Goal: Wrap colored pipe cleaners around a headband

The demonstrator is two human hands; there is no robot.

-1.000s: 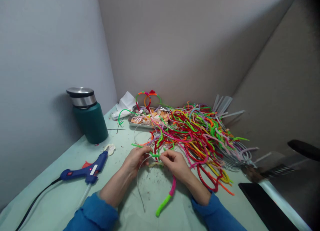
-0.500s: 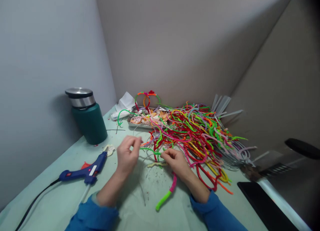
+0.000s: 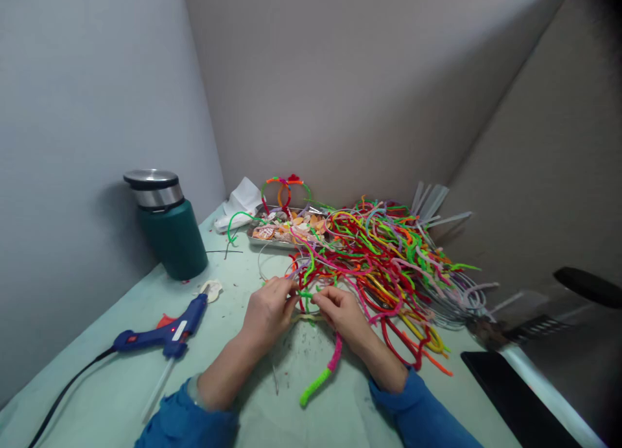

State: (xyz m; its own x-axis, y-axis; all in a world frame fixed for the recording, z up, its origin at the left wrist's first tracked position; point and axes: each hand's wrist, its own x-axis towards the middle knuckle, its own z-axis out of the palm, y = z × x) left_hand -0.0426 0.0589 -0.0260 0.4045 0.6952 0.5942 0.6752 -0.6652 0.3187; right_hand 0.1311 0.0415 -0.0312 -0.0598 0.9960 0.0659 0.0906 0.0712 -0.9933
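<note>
My left hand (image 3: 272, 305) and my right hand (image 3: 341, 312) meet over the table with fingertips pinched. Between them runs a short green pipe cleaner (image 3: 306, 295), gripped from both sides. From beneath my right hand a pink and bright green wrapped stem (image 3: 324, 378) hangs toward me, its upper part hidden by the hand. A pale yellow pipe cleaner (image 3: 307, 317) lies just below the gap between my hands. A thin wire (image 3: 275, 378) rests on the table beneath my left wrist.
A tangled heap of colourful pipe cleaners (image 3: 389, 254) covers the right side. Behind stands a metal tray (image 3: 272, 243) of small decorations. At left are a blue glue gun (image 3: 179, 331) with a lit red light and a green bottle (image 3: 175, 241). A black slab (image 3: 515, 396) lies at right.
My left hand has moved right and closer to my right hand, its fingers now on the green pipe cleaner. The right hand has barely moved.
</note>
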